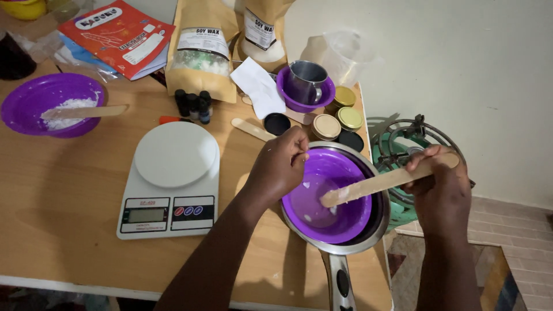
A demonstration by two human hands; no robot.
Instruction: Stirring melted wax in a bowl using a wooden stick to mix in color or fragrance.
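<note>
My left hand [280, 167] grips the near-left rim of a purple bowl [322, 216] that sits tilted inside a steel saucepan [377, 230] at the table's right edge. My right hand [440, 187] holds a flat wooden stick [380, 181] by its upper end. The stick's lower tip, smeared white, rests inside the bowl. A few white specks cling to the bowl's inner wall.
A white kitchen scale [173, 178] stands left of the pan. Another purple bowl [34, 95] holds white flakes and a stick. Two brown pouches [201, 49], small dark bottles [193, 103], a metal cup [305, 80], lidded tins [337, 118] and a green gas burner [403, 150] surround the pan.
</note>
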